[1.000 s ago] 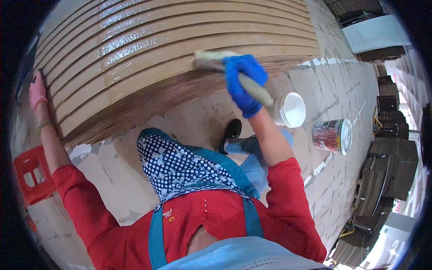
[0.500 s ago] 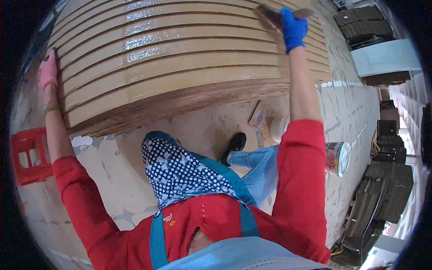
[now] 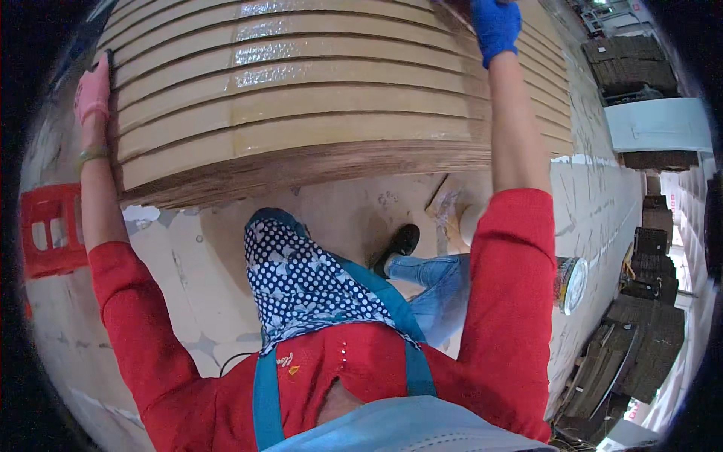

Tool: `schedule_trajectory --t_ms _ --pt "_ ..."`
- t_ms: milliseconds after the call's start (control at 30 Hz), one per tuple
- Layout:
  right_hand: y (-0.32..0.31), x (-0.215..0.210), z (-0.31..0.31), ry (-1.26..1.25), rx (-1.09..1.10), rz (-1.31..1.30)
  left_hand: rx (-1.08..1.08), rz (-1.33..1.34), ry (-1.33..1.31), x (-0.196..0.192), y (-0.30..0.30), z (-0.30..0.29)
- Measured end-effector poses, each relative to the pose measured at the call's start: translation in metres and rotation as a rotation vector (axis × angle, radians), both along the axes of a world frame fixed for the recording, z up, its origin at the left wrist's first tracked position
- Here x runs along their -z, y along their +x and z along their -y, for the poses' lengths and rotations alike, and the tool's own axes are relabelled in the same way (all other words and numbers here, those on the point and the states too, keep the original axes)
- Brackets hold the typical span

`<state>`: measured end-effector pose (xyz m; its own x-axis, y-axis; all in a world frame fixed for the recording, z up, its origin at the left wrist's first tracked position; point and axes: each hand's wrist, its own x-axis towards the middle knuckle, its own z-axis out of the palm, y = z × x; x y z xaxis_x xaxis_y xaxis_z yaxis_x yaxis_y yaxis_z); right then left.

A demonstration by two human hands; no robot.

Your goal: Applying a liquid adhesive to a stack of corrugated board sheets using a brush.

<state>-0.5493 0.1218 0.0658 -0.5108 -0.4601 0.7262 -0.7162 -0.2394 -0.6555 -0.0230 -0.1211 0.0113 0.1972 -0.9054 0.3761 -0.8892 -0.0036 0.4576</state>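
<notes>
A broad stack of tan cardboard sheets [image 3: 361, 99] lies before me, its sheets overlapping in staggered strips. Shiny patches run down part of its top. My left hand [image 3: 94, 94], in a pink glove with a dark fingertip, rests against the stack's left edge, one finger stretched along it and the others partly hidden. At the far right of the stack, my right hand [image 3: 497, 30], in a blue glove, is closed around a brush [image 3: 454, 10]. The upper frame edge cuts off much of the brush, and its bristles are largely out of sight.
A red plastic crate [image 3: 53, 233] stands on the floor at left. To the right are a round tin [image 3: 574, 286] and a pale cylindrical container [image 3: 471, 223], half hidden by my sleeve. Dark cardboard stacks [image 3: 648, 346] line the right side, below a pale blue panel [image 3: 659, 124].
My right hand has moved farther away with the brush, which now partly leaves the frame. My left hand stays at the stack's left edge. The whole view has shifted slightly.
</notes>
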Motion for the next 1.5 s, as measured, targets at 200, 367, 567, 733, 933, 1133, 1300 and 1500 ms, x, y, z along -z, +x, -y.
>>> schedule_trajectory --t_ms 200,367,567,733,933,1133,1300,1500 --pt "0.107 0.063 -0.083 0.082 -0.110 -0.470 -0.038 0.022 -0.001 0.017 0.016 0.022" --pt "0.094 0.056 -0.169 0.292 -0.351 -0.113 0.067 0.086 -0.280 0.033 0.033 0.048" --pt "-0.037 0.033 -0.167 0.152 0.325 -0.116 0.002 0.003 -0.113 0.030 0.023 0.040" --pt "0.020 0.068 -0.142 0.100 0.066 -0.221 0.009 0.034 -0.064 0.026 0.019 0.042" --pt "0.172 0.090 -0.136 0.167 -0.139 -0.426 0.005 0.054 -0.031 0.028 0.026 0.049" --pt "0.162 0.066 -0.164 0.163 -0.264 -0.164 0.134 -0.023 -0.183 0.034 0.021 0.046" --pt "0.159 0.070 -0.132 0.137 0.159 -0.247 0.031 0.006 -0.077 0.025 0.010 0.034" --pt "0.217 0.076 -0.133 0.115 -0.365 -0.420 0.031 -0.005 0.003 0.013 0.001 0.008"
